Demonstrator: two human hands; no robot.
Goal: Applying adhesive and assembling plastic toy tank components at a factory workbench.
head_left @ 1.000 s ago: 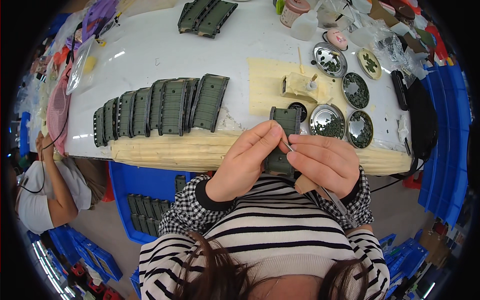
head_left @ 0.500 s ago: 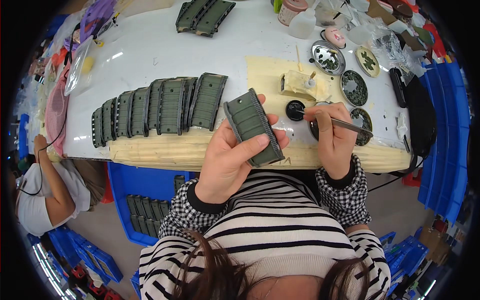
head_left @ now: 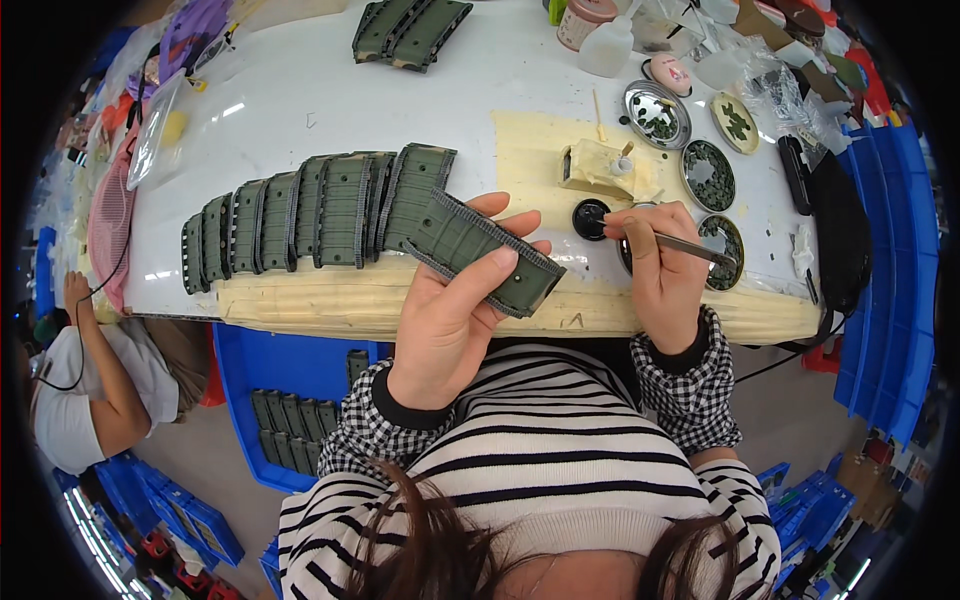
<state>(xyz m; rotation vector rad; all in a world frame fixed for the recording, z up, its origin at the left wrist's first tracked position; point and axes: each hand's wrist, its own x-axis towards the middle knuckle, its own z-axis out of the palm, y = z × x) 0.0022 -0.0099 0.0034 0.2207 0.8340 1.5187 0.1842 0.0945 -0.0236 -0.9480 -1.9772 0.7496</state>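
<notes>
My left hand is closed around a curved green panel with ribbed dark edges, small holes and a camouflage end. The panel slants down to the right, thumb on its face. In my right hand is a pair of metal tweezers, its tip at a small round black dish. Round tins lie close by, one full of small dark green pieces, another partly behind the tweezers. To the left, similar green panels stand in a row, overlapping.
A tape-covered block sits behind the black dish. More panels lie at the far edge. Bottles and bags crowd the back right. Below the table, a blue crate holds more panels; a person sits at left.
The panel in my left hand has turned, its upper end swinging left to overlap the row's nearest panel in view. My right hand and the tweezers have barely shifted.
</notes>
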